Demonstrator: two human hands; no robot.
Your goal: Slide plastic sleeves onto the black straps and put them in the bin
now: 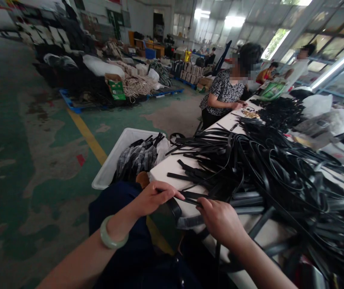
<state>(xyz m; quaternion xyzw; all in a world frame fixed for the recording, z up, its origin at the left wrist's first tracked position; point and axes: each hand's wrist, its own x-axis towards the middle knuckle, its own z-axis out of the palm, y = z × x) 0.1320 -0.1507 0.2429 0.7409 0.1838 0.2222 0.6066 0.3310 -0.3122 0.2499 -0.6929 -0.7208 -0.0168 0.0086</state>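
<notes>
Between my two hands runs a narrow black strap point(191, 200), held over the near corner of the white table. My left hand point(156, 197), with a pale green bangle point(111, 237) on its wrist, pinches one part of it with thumb and forefinger. A short way to the right, my right hand point(218, 218) is closed on the same strap. Below them a wider black strip with a clear wrapped part point(190, 221) hangs at the table edge. To the right, a large tangle of black straps point(268, 164) covers much of the table point(162, 170).
A white bin point(108, 164) with black straps in clear wrapping stands left of the table. Across the table's far end a person point(224, 90) handles small gold-coloured pieces point(250, 113). Blue pallets point(69, 102) with piled goods sit on the green floor. More people are farther back.
</notes>
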